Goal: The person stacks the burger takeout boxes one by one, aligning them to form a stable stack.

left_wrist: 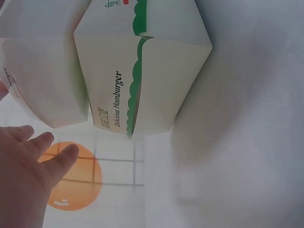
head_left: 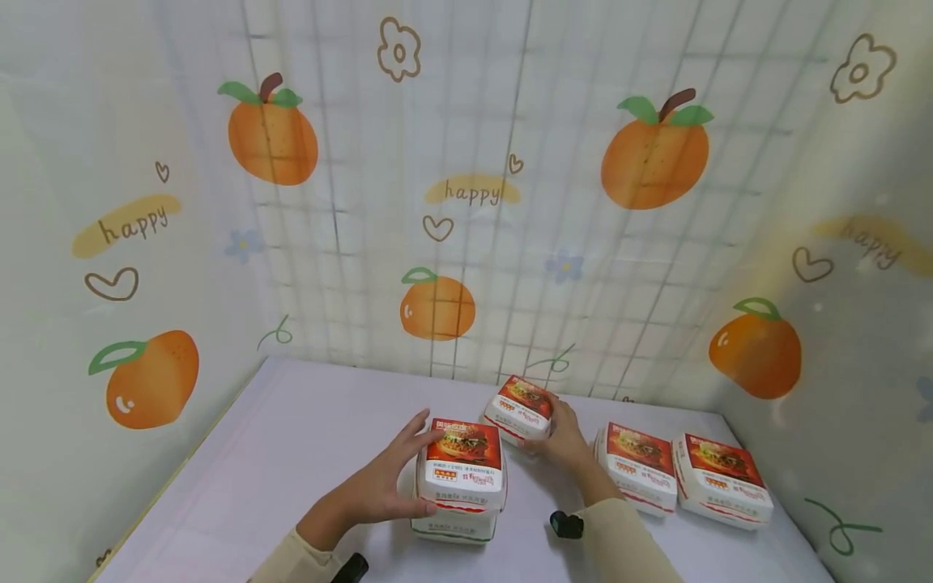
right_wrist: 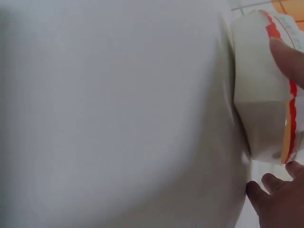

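Two hamburger boxes stand stacked at the middle of the table. The upper hamburger box (head_left: 466, 465) has a burger picture and red trim; the lower hamburger box (left_wrist: 114, 90) has green scalloped trim. My left hand (head_left: 386, 478) is at the upper box's left side, thumb near its front corner. In the left wrist view its fingers (left_wrist: 61, 164) extend straight beside the box. Behind the stack, my right hand (head_left: 564, 437) holds another red-trimmed hamburger box (head_left: 519, 409) by its right side. Its thumb (right_wrist: 289, 59) lies on the box in the right wrist view.
Two more red-trimmed boxes, one (head_left: 637, 465) beside the other (head_left: 722, 479), stand on the right of the white table (head_left: 291, 470). A curtain (head_left: 364, 267) printed with oranges hangs around the back and sides.
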{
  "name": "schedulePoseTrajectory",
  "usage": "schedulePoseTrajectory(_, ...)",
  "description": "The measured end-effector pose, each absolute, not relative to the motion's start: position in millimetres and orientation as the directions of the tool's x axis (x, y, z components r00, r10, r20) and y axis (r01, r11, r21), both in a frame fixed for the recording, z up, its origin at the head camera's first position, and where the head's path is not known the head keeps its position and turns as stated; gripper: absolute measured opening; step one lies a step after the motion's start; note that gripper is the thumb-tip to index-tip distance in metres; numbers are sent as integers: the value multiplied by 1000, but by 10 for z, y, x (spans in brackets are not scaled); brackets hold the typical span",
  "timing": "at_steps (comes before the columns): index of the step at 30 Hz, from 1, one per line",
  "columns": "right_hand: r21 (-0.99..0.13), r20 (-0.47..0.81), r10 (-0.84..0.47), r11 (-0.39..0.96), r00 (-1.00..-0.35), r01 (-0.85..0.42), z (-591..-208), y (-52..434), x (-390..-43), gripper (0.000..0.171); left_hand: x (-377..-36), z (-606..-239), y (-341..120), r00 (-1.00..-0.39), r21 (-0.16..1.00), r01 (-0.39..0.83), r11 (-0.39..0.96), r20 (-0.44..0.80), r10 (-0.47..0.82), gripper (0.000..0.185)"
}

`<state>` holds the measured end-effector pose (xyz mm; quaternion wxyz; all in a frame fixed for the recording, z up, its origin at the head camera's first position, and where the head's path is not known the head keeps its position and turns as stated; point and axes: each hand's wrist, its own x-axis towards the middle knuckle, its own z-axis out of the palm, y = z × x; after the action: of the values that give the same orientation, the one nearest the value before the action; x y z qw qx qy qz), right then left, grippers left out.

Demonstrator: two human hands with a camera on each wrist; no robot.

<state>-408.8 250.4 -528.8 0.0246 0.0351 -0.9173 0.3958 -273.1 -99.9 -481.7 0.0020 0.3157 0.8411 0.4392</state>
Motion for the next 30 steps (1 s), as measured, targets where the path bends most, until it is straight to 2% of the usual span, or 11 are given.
schedulePoseTrajectory(4,-735,42,-16,677,-999,-41,-5300,2498,-4049,125,-2731,-4820,-1001,-805,735,528,425,273,527,92)
schedulePoseTrajectory(10,-744,31,3,668,-1000,-21,-5289,2527,-3968,125,-2731,-4822,-1008,-797,720,547,427,292,529,93)
schedulePoseTrajectory(24,-746,38,37,666,-999,-3,-5187,2591,-3814,127,-2682,-4792,-981,-812,727,527,440,279,513,93)
schedulePoseTrajectory(30,-758,76,26,651,-997,-41,-5104,2604,-3727,126,-2656,-4782,-950,-815,737,518,435,272,511,93)
